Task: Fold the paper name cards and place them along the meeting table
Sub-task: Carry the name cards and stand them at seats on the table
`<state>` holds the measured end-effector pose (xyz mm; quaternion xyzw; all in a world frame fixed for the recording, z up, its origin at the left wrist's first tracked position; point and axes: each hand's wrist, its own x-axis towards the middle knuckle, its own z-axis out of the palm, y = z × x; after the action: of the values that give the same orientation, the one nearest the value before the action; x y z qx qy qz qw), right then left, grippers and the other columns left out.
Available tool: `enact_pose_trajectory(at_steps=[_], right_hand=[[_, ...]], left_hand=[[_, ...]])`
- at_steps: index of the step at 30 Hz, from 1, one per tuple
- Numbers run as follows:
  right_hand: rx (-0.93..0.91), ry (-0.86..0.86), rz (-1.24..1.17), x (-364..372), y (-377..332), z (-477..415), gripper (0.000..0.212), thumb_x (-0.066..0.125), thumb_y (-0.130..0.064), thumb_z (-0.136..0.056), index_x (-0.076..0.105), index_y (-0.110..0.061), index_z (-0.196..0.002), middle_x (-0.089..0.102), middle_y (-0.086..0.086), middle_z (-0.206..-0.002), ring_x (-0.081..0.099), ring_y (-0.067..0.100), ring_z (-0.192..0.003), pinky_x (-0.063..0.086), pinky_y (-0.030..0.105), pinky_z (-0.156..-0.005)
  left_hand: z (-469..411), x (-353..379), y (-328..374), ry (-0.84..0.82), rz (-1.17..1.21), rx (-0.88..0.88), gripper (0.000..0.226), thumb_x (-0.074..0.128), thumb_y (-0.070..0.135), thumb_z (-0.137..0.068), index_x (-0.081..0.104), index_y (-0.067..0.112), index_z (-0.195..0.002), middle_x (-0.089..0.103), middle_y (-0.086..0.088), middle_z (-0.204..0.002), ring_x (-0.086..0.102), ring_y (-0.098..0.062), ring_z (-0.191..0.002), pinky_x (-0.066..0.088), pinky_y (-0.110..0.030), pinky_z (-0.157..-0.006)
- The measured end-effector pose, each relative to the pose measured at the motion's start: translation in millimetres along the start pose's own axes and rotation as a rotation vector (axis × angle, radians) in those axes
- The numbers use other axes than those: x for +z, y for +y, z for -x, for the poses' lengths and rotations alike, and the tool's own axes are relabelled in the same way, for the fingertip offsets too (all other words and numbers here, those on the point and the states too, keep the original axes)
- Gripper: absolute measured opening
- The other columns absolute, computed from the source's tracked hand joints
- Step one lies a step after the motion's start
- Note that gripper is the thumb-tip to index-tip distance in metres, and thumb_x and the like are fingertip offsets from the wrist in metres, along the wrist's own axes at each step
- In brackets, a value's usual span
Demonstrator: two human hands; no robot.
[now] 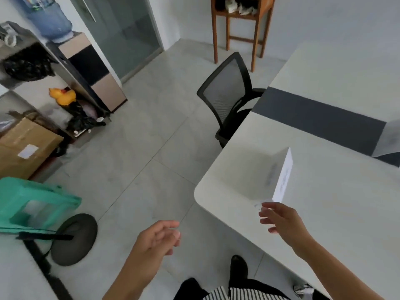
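Only blurred, unreadable print on folded name card (283,176), w/ right hand (279,221) near.

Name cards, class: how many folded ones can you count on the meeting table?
2. One name card stands near the table's rounded corner, just beyond the right hand. Another sits at the right edge, partly cut off; more may lie out of frame.

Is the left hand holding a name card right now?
No. The left hand hangs empty over the floor, while the only name card nearby stands on the table by the right hand.
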<state>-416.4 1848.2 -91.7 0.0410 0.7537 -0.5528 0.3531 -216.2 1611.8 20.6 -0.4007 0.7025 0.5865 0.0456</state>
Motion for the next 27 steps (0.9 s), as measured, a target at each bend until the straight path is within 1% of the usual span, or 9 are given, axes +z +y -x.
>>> enact_pose_trajectory(at_steps=[5, 10, 12, 14, 16, 19, 22, 24, 27], right_hand=[[0.169, 0.164, -0.026, 13.6, 25.6, -29.4, 0.025, 0.062, -0.027, -0.091, 0.065, -0.010, -0.110, 0.071, 0.008, -0.097, 0.068, 0.022, -0.085, 0.051, 0.035, -0.068], [0.282, 0.394, -0.173, 52.6, 39.2, -53.9, 0.044, 0.061, -0.032, -0.091, 0.052, -0.012, -0.130, 0.065, 0.006, -0.110, 0.063, 0.024, -0.093, 0.054, 0.035, -0.065], [0.285, 0.545, -0.260, 69.1, 33.2, -67.3, 0.037, 0.060, -0.032, -0.092, 0.057, -0.010, -0.120, 0.065, 0.010, -0.112, 0.063, 0.024, -0.084, 0.057, 0.045, -0.072], [0.296, 0.721, -0.333, 84.1, 25.5, -80.0, 0.030, 0.059, -0.031, -0.092, 0.062, -0.004, -0.103, 0.067, 0.013, -0.100, 0.061, 0.022, -0.071, 0.057, 0.052, -0.078], [0.312, 0.870, -0.406, 96.0, 19.4, -89.5, 0.029, 0.058, -0.029, -0.093, 0.063, -0.001, -0.092, 0.064, 0.012, -0.083, 0.058, 0.021, -0.063, 0.056, 0.056, -0.080], [0.307, 1.002, -0.492, 108.6, 9.0, -93.6, 0.023, 0.056, -0.026, -0.094, 0.065, -0.007, -0.085, 0.059, 0.010, -0.077, 0.054, 0.021, -0.065, 0.055, 0.054, -0.078], [0.243, 1.118, -0.490, 109.9, -3.0, -85.8, 0.025, 0.054, -0.023, -0.094, 0.062, -0.021, -0.071, 0.058, 0.003, -0.068, 0.052, 0.024, -0.068, 0.048, 0.041, -0.060], [0.191, 1.150, -0.461, 107.9, -8.2, -73.2, 0.028, 0.052, -0.021, -0.095, 0.059, -0.015, -0.069, 0.053, 0.003, -0.063, 0.046, 0.022, -0.065, 0.037, 0.033, -0.055], [0.113, 1.157, -0.435, 105.2, -17.8, -44.4, 0.029, 0.048, -0.018, -0.097, 0.057, 0.004, -0.080, 0.059, 0.017, -0.074, 0.048, 0.023, -0.070, 0.044, 0.041, -0.058]], left_hand=[[-77.4, -10.6, 29.9, -0.204, -0.144, 0.000, 0.017, 0.060, 0.017, -0.090, 0.067, 0.021, -0.106, 0.077, 0.000, -0.094, 0.072, -0.013, -0.088, 0.055, -0.032, -0.082], [-159.9, -41.7, 62.5, -0.362, -0.284, 0.052, 0.017, 0.058, 0.012, -0.092, 0.066, 0.019, -0.105, 0.077, 0.001, -0.094, 0.072, -0.015, -0.087, 0.054, -0.028, -0.076], [-190.4, -57.7, 79.0, -0.427, -0.337, 0.080, 0.017, 0.058, 0.012, -0.092, 0.066, 0.019, -0.105, 0.077, 0.002, -0.095, 0.072, -0.014, -0.086, 0.054, -0.028, -0.076], [-215.7, -72.4, 95.0, -0.482, -0.380, 0.109, 0.015, 0.064, 0.021, -0.089, 0.066, 0.020, -0.103, 0.077, 0.003, -0.095, 0.072, -0.015, -0.087, 0.053, -0.027, -0.076], [-238.3, -84.0, 107.6, -0.519, -0.421, 0.118, 0.029, 0.063, 0.034, -0.075, 0.067, 0.023, -0.102, 0.077, 0.003, -0.094, 0.072, -0.013, -0.087, 0.052, -0.027, -0.077], [-266.2, -93.4, 121.4, -0.567, -0.467, 0.139, 0.037, 0.062, 0.039, -0.069, 0.067, 0.024, -0.102, 0.077, 0.002, -0.095, 0.071, -0.012, -0.087, 0.052, -0.027, -0.078], [-281.4, -89.8, 129.4, -0.631, -0.493, 0.177, 0.043, 0.063, 0.046, -0.065, 0.067, 0.024, -0.102, 0.076, 0.004, -0.094, 0.071, -0.013, -0.086, 0.052, -0.028, -0.078], [-285.4, -81.2, 134.9, -0.685, -0.506, 0.208, 0.036, 0.062, 0.040, -0.071, 0.067, 0.024, -0.103, 0.076, 0.005, -0.095, 0.071, -0.013, -0.087, 0.052, -0.030, -0.080], [-282.6, -62.3, 144.6, -0.777, -0.528, 0.266, 0.034, 0.060, 0.039, -0.073, 0.067, 0.025, -0.103, 0.076, 0.004, -0.095, 0.071, -0.013, -0.088, 0.053, -0.032, -0.081]])
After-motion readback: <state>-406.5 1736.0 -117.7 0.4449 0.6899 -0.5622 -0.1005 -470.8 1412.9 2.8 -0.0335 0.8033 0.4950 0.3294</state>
